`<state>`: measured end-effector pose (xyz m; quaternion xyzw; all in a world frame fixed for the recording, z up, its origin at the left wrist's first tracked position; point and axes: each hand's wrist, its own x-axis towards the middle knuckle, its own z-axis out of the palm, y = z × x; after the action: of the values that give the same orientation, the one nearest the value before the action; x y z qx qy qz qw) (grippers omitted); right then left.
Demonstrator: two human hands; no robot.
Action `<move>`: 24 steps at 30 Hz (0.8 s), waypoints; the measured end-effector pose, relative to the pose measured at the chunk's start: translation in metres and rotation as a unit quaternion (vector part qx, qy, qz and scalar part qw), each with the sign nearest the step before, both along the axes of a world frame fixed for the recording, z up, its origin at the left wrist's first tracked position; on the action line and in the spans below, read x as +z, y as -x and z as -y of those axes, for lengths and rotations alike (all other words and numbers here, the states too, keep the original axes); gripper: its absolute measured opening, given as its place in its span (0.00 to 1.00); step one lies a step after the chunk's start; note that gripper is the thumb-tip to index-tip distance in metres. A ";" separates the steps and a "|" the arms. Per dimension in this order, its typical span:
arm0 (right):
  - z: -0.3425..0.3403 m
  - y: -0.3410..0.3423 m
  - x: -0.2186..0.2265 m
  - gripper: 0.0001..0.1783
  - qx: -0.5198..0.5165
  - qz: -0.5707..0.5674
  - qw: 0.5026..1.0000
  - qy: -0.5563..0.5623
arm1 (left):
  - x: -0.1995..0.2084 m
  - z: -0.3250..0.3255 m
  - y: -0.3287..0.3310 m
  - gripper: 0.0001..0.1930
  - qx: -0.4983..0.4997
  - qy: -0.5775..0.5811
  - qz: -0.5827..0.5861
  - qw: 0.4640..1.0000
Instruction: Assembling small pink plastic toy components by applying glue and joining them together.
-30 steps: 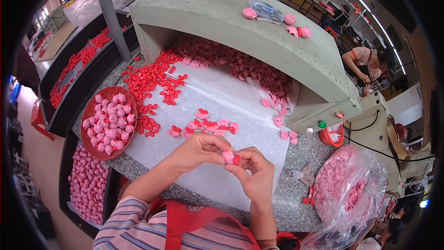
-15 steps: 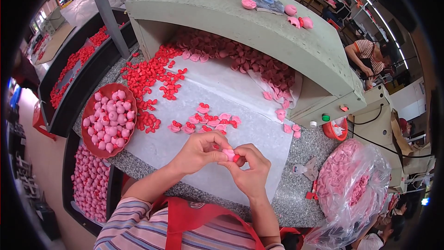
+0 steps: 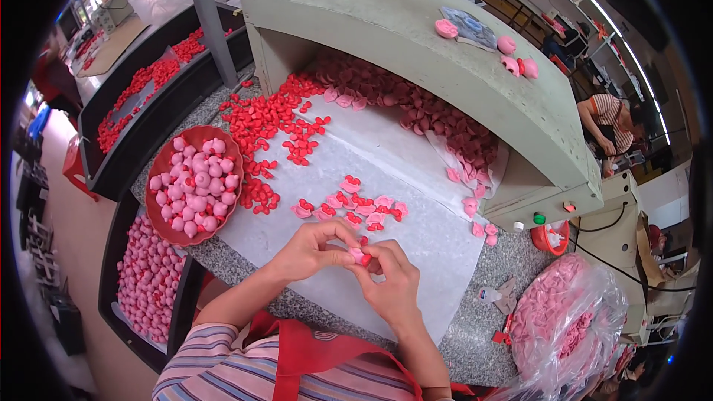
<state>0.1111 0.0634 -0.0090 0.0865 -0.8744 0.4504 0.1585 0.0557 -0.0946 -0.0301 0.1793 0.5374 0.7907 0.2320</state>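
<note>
Over the near part of the white sheet, my left hand and my right hand meet fingertip to fingertip. Between them they pinch a small soft pink piece with a red part; fingers cover much of it. Just beyond lies a loose group of pink cup-shaped pieces, many with red bow-shaped pieces on them. Farther left spreads a pile of small red pieces. Left of my left hand, a red scalloped bowl holds round pink pieces with red parts.
A pale curved-top machine arches over heaped pink cups. Black trays stand left, and one lower down holds pink balls. At right are a bag of pink pieces and a small red basket. Another person works farther off.
The whole view has shifted, so the bench sits farther right and lower. My hands still pinch the pink and red piece, with the fingers slightly rearranged around it.
</note>
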 end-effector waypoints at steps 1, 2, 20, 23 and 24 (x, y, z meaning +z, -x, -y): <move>-0.003 0.009 0.007 0.16 0.007 -0.002 1.000 0.001 | -0.001 0.007 0.003 0.07 0.022 0.008 -0.032 0.999; -0.009 0.023 0.017 0.17 0.075 0.058 0.995 -0.014 | -0.003 0.016 0.005 0.07 0.031 0.011 -0.031 0.999; 0.006 0.183 -0.066 0.13 -0.012 0.113 0.993 -0.024 | -0.005 -0.012 0.069 0.07 0.308 0.321 -0.412 0.795; -0.055 0.152 -0.051 0.13 -0.034 0.221 0.948 0.228 | -0.015 -0.059 0.162 0.06 0.323 0.269 -0.383 0.822; -0.067 0.138 -0.045 0.13 -0.053 0.242 0.927 0.280 | -0.027 -0.080 0.190 0.07 0.315 0.319 -0.341 0.826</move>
<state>-0.0267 0.1304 -0.0537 -0.1192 -0.7274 0.6755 -0.0168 -0.1345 -0.0147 -0.0575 0.1744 0.8318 0.4938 -0.1841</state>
